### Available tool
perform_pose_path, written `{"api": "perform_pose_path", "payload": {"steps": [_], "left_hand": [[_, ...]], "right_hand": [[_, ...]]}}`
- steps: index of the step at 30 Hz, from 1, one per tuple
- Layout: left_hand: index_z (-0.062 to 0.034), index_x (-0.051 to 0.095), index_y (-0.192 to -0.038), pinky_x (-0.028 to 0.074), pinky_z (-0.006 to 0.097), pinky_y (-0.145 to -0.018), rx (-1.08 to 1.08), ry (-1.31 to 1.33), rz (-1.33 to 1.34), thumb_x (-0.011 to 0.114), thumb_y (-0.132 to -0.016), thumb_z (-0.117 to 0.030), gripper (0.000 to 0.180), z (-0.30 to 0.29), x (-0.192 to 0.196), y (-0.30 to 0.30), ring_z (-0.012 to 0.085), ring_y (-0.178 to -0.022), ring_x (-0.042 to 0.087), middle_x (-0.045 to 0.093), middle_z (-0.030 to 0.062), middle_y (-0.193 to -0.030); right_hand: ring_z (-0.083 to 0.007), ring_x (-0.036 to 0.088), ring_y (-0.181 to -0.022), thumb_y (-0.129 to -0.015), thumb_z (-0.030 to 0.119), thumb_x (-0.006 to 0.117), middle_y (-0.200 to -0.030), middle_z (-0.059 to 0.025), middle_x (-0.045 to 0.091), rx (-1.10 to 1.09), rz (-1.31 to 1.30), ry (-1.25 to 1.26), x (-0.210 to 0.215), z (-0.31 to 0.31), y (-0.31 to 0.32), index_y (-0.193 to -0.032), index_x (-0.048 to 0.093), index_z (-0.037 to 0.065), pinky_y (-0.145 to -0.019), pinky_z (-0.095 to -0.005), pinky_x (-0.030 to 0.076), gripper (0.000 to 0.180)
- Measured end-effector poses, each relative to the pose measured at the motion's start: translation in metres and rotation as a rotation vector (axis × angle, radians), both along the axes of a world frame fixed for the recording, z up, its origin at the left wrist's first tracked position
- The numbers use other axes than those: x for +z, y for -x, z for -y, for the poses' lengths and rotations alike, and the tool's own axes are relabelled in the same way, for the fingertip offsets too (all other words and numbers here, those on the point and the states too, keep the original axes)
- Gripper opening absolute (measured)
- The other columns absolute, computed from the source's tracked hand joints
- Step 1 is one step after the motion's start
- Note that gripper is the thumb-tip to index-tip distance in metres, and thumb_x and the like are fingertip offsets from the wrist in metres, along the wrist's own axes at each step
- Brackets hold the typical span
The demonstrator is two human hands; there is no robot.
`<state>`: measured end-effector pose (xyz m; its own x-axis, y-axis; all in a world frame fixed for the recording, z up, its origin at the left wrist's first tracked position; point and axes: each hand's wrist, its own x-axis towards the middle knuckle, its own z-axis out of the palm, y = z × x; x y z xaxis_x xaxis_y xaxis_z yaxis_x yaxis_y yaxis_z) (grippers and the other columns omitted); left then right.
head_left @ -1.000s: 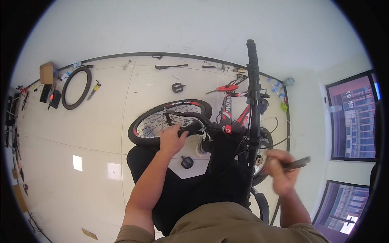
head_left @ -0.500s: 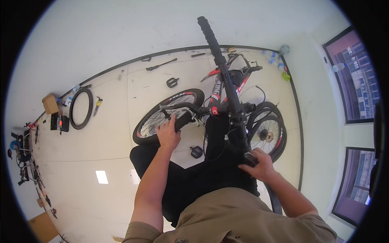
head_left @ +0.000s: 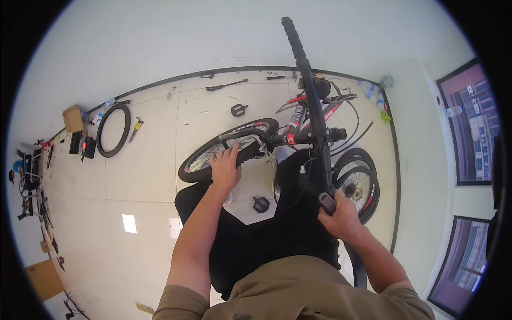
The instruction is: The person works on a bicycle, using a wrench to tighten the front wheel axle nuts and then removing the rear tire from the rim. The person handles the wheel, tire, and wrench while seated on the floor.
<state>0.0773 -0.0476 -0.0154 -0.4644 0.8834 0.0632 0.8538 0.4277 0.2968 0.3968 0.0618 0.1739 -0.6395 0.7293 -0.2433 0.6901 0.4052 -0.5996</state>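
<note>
A black and red bicycle frame (head_left: 295,125) lies ahead of me, with its handlebar (head_left: 314,104) running from far to near just right of centre. My right hand (head_left: 344,217) is wrapped around the near end of that bar, where a dark block-like piece (head_left: 327,203) sticks out beside the thumb. At the front wheel (head_left: 205,158), my left hand (head_left: 225,169) lies over the tyre with its fingers stretched toward the spokes. The palm side of this hand is hidden. My legs in black trousers sit between the wheel and the bar.
A loose wheel with tyres (head_left: 356,184) lies right of the bar. One pedal (head_left: 261,204) is between my knees, another pedal (head_left: 238,110) beyond the front wheel. Farther left are a tyre (head_left: 113,130), a yellow-handled tool (head_left: 136,129) and a cardboard box (head_left: 73,118). Bottles (head_left: 368,88) stand far right.
The view has shifted a little. The handlebar has swung slightly, its far end moving right, and the frame has tipped with it. My right hand has closed further around the bar's near end.
</note>
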Motion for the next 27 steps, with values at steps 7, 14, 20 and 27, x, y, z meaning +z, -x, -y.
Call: {"api": "perform_pose_path", "payload": {"steps": [7,14,20,27], "left_hand": [[-0.0124,0.042,-0.146,0.029,0.059,-0.11,0.005,-0.14,-0.032,0.081,-0.072,-0.021,0.085,-0.022,0.028,0.055,0.0341,-0.133,0.042,0.052,0.0139,-0.137],[-0.0187,0.042,-0.148,0.018,0.07,-0.111,0.346,-0.18,0.024,0.069,-0.087,-0.044,0.071,0.003,0.023,0.093,0.0336,-0.14,0.035,0.046,0.0143,-0.146],[-0.0128,0.048,-0.146,0.025,0.066,-0.111,0.345,-0.23,0.068,0.059,-0.096,-0.048,0.062,0.009,0.016,0.147,0.0372,-0.138,0.041,0.048,0.0196,-0.146],[-0.0051,0.061,-0.13,0.05,0.04,-0.094,0.409,-0.232,0.235,0.07,-0.088,-0.044,0.058,-0.015,0.036,0.183,0.0347,-0.108,0.065,0.068,0.0207,-0.116]], "right_hand": [[-0.0462,0.063,-0.071,-0.077,0.019,0.068,-0.067,-0.0251,0.06,0.073,0.108,-0.047,0.061,-0.047,0.084,-0.083,0.053,-0.003,-0.066,-0.0508,0.049,0.028],[-0.0438,0.064,-0.078,-0.075,0.018,0.061,-0.076,-0.0269,0.062,0.196,0.087,-0.082,0.09,-0.099,0.15,-0.083,0.056,-0.007,-0.073,-0.047,0.051,0.027],[-0.0255,0.057,-0.063,-0.073,0.017,0.062,-0.066,-0.0152,0.057,0.268,0.063,-0.013,0.117,-0.129,0.208,-0.078,0.056,-0.007,-0.064,-0.0394,0.049,0.025],[-0.0157,0.049,-0.059,-0.069,0.021,0.067,-0.065,-0.0057,0.054,0.238,0.014,0.093,0.113,-0.167,0.246,-0.074,0.06,-0.001,-0.055,-0.032,0.04,0.024]]}}
